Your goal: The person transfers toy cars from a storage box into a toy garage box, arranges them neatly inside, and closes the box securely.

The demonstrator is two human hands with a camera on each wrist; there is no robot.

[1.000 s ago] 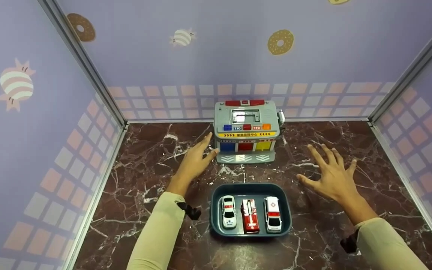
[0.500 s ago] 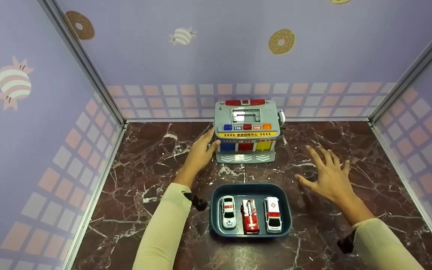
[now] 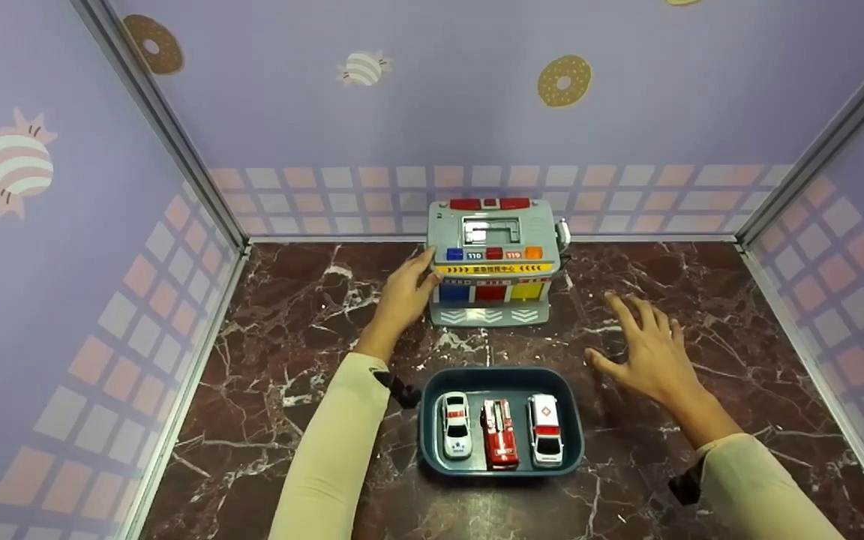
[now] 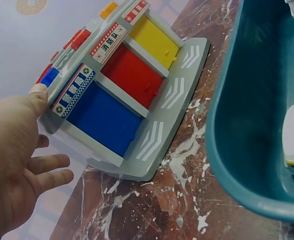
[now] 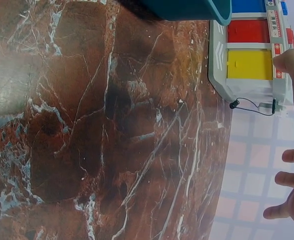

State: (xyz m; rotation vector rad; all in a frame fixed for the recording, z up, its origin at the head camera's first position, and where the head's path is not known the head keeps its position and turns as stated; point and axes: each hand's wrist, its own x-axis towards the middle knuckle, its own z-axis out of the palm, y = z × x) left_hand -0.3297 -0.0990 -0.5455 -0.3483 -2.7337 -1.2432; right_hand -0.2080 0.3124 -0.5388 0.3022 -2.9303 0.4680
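A grey toy garage with blue, red and yellow doors stands near the back wall. Along its left side lies my left hand, the thumb touching the upper front corner beside the blue button; the other fingers extend loosely. My right hand hovers to the garage's right, fingers spread and holding nothing. In front of the garage sits a dark teal tray. It bears a white police car, a red fire truck and a white ambulance.
Purple walls with sweet and doughnut prints enclose the brown marbled surface at the back and both sides. A white handset-like part sticks out on the garage's right side, with a thin dark cord.
My left hand has moved right and away from me, up to the garage's left side, and its thumb touches the corner. The right hand has shifted slightly left. Tray and cars stay put.
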